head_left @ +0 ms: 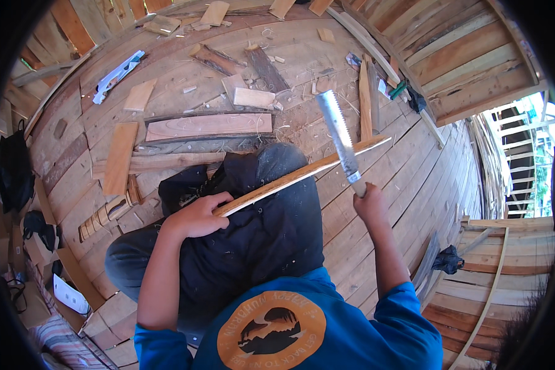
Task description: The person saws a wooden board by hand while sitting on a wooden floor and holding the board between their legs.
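Note:
My left hand (197, 216) is closed around the near left end of a long, thin wooden strip (290, 178). The strip slants up to the right across my dark trousers, past my raised knee. In my right hand (370, 203) is a handsaw (337, 129), gripped by its handle, with its toothed blade pointing up and away. The blade crosses in front of the strip near its far right end; whether they touch, I cannot tell.
A pinkish board (209, 127), a plank (120, 157) and wood offcuts (267, 66) lie among shavings on the plank floor. A wood-sheathed blade (108, 216) lies at left, near cardboard boxes (74, 277). A black bag (15, 166) hangs on the left wall.

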Demonstrator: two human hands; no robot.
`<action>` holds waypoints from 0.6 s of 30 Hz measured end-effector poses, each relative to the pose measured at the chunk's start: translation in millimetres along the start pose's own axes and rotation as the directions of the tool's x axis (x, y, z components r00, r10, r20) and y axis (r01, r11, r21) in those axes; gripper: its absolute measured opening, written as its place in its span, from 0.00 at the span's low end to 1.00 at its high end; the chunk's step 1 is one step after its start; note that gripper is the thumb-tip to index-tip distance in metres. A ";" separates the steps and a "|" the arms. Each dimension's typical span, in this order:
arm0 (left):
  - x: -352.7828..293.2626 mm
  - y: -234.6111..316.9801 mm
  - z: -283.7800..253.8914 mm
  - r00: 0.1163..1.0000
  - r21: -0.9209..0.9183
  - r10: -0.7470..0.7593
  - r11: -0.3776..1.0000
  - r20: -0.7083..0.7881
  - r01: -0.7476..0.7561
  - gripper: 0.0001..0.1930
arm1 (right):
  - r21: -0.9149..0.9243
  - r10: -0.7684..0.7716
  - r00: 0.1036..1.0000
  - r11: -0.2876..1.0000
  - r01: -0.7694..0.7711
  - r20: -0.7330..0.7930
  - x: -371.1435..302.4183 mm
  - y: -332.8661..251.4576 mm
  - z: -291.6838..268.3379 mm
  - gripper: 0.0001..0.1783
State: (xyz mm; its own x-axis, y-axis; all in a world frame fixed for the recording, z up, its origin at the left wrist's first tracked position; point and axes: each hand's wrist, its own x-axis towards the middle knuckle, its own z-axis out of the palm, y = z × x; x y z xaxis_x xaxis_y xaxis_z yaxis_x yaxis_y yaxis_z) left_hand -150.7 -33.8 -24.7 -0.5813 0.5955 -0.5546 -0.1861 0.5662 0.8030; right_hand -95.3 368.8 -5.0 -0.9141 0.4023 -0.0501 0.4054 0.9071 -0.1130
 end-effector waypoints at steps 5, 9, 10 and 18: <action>-2.4 9.8 -1.0 0.998 -0.014 -0.062 0.998 0.029 0.063 0.28 | -0.001 0.024 0.997 1.000 -0.024 0.071 -11.0 -17.2 4.4 0.10; -6.1 7.7 2.1 0.999 0.002 -0.033 0.999 -0.001 0.033 0.28 | 0.002 -0.061 0.995 0.998 0.061 0.073 -16.7 -24.4 9.0 0.10; -7.0 6.9 2.3 0.999 -0.005 -0.035 0.999 0.003 0.035 0.28 | -0.006 -0.036 0.999 0.999 0.037 0.031 -6.9 -17.7 6.8 0.10; -7.9 13.9 2.3 0.996 -0.013 -0.084 0.996 0.034 0.085 0.26 | -0.029 -0.022 0.998 0.999 0.023 0.057 -5.7 -15.0 0.5 0.16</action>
State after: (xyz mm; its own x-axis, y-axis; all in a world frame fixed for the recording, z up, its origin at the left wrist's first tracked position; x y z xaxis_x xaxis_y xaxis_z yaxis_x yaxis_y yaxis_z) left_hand -146.9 -29.3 -9.8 -0.5364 0.5644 -0.6275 -0.2447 0.6076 0.7556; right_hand -96.2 352.8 -3.5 -0.9213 0.3748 -0.1039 0.3837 0.9195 -0.0851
